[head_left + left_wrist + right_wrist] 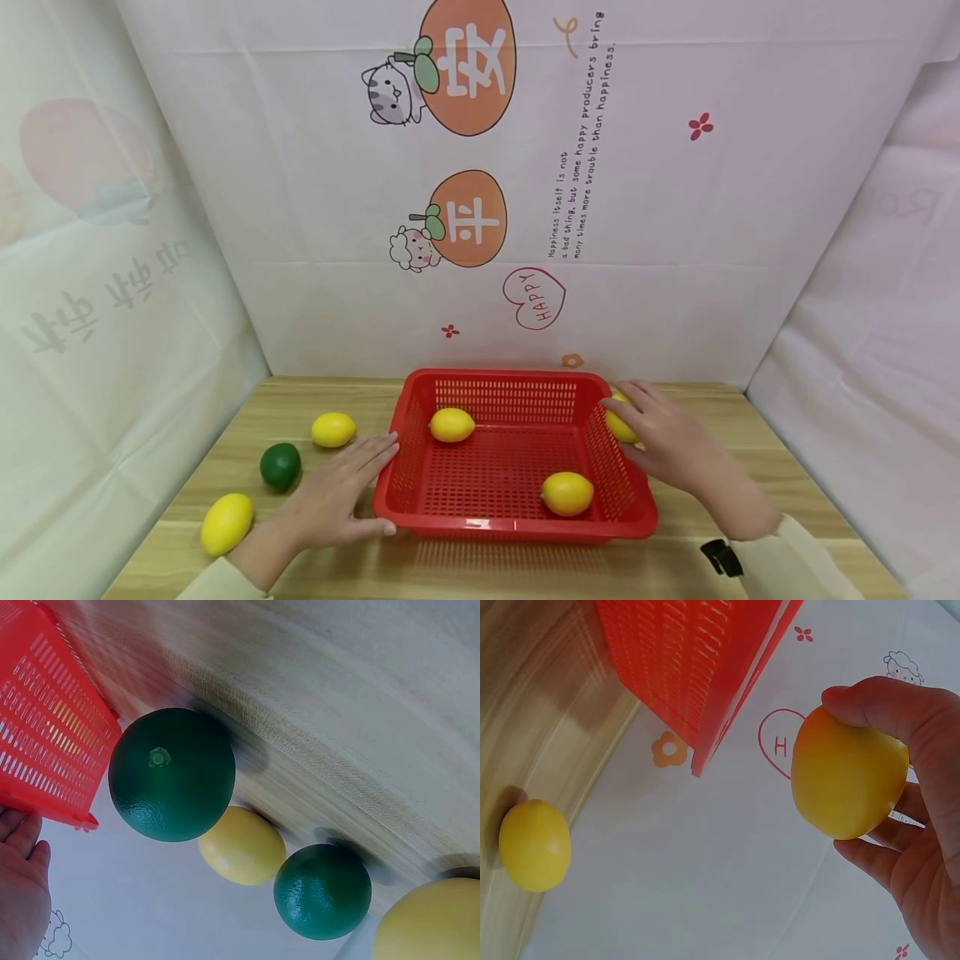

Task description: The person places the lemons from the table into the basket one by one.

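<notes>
My right hand [671, 437] grips a lemon [850, 772] between thumb and fingers, beside the right rim of a red plastic basket [517, 529]. In the head view this lemon is partly hidden by the fingers. My left hand [330, 496] rests with extended fingers on the basket's left rim, thumb at the front left corner. Inside the basket lie two lemons, one at the back left [452, 425] and another lemon [567, 494] at the front right.
Left of the basket, a lemon [333, 430], a round green fruit [281, 466] and a nearer lemon [227, 524] lie on the wooden table. The left wrist view shows a second green fruit [172, 775]. Another lemon [535, 845] sits right of the basket. Printed white cloth [337, 317] encloses the table.
</notes>
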Motion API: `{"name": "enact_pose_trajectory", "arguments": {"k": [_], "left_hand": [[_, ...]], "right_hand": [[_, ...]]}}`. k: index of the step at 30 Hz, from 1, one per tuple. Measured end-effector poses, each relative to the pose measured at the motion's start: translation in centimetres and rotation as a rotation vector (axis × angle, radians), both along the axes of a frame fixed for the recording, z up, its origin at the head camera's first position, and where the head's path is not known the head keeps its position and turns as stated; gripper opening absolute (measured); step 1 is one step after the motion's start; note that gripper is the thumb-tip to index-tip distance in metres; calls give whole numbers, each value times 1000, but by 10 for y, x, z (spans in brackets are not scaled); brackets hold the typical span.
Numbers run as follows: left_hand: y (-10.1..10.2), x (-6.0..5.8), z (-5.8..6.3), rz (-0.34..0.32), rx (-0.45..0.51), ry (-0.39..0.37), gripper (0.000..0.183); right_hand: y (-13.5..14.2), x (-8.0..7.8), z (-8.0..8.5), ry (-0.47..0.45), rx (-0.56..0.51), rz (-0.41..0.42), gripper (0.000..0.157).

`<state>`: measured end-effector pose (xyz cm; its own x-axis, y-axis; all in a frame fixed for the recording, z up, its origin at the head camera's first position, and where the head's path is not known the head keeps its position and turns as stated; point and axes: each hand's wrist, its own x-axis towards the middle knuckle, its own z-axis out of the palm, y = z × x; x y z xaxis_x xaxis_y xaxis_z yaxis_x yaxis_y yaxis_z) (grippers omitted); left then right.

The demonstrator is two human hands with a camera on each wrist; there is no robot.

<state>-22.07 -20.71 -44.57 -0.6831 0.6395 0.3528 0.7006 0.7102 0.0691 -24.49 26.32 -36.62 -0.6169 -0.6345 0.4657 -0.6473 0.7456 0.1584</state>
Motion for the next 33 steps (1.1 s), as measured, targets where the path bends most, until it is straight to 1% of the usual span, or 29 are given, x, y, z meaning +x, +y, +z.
{"name": "enact_pose_trajectory", "arguments": {"k": [7, 17, 21, 26, 33], "left_hand": [[0, 0, 0, 0, 1, -6, 96], [0, 1, 1, 5, -10, -11, 96], [1, 1, 2, 9, -9, -18, 96], [1, 1, 3, 9, -9, -23, 96], [1, 1, 2, 0, -6, -11, 95]], "right_hand": [[-7, -1, -1, -15, 3, -5, 62], [-19, -1, -2, -93, 35, -36, 60], [-23, -3, -3, -99, 48, -19, 58], [-25, -8, -7, -74, 60, 9, 57], [-28, -11, -13, -103, 73, 32, 56]]}}
